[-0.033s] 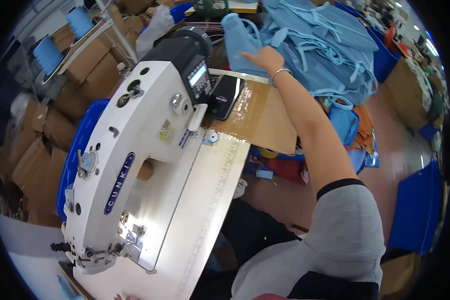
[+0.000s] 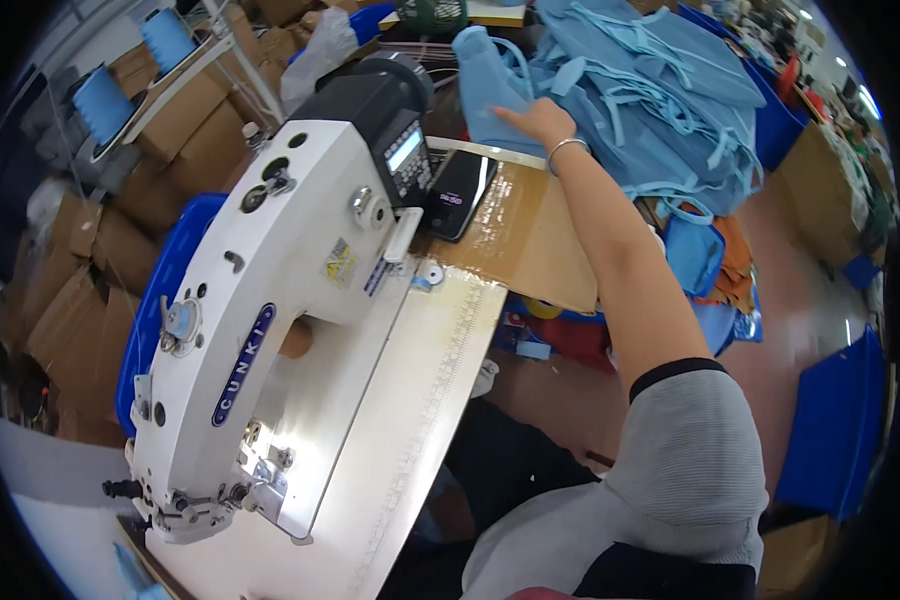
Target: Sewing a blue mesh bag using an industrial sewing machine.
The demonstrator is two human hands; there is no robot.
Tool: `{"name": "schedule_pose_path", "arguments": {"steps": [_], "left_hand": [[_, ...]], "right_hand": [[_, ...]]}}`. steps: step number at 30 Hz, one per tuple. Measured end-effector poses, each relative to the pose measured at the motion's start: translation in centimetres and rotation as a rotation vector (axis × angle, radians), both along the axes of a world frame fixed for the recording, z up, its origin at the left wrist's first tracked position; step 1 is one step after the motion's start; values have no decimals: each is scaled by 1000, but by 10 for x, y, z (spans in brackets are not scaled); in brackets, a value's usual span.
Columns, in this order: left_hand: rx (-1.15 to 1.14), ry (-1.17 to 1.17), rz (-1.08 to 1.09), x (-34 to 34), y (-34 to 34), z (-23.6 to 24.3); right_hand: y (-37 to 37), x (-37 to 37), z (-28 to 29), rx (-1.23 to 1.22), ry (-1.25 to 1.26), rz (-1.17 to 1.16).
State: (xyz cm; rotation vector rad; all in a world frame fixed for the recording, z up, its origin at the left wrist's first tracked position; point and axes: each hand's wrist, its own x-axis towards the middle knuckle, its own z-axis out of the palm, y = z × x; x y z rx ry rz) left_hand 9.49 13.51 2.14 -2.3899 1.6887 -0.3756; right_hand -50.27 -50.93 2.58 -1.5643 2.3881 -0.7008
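My right hand (image 2: 547, 123), with a bangle at the wrist, reaches to the far side of the sewing table. It lies over a heap of light blue fabric pieces with sewn ties (image 2: 660, 110). One digit stretches out to the left over the cloth; the other fingers are largely hidden. Nothing shows gripped in the hand. My left hand is out of view. Left of my arm stands a white sewing machine (image 2: 260, 250) with its needle area lit. A black phone (image 2: 462, 195) lies on a cardboard sheet (image 2: 545, 240) beside the machine's control panel (image 2: 405, 155).
A small bobbin-like disc (image 2: 433, 274) sits on the machine table (image 2: 420, 400). Blue thread cones (image 2: 103, 107) stand on a rack at the left, with cardboard boxes (image 2: 80, 340) behind. A blue bin (image 2: 832, 420) stands on the floor at the right.
The whole view has shifted slightly. Fingertips at the lower edge no longer show. My right hand keeps its place over the blue fabric.
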Motion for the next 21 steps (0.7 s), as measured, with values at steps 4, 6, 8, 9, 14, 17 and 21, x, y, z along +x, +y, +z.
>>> {"name": "schedule_pose_path", "arguments": {"steps": [4, 6, 8, 9, 14, 17, 21], "left_hand": [[-313, 299, 137, 20, 108, -38], [-252, 174, 50, 3, 108, -25], [-192, 48, -41, -10, 99, -11], [-157, 46, -101, -13, 93, -7], [-165, 194, -24, -67, 5, 21], [-199, 327, -81, -88, -30, 25], [-271, 448, -554, -104, -101, 4]], "right_hand": [[-40, -18, -55, 12, 69, 58], [-45, -20, -62, 44, 131, 54], [-22, -12, -36, -104, 117, -29], [-24, -21, -29, -106, 117, -33], [-22, -62, 67, -654, 144, -219], [-7, -85, 138, -962, 320, -100], [41, -143, 227, -1127, 623, -92]]}}
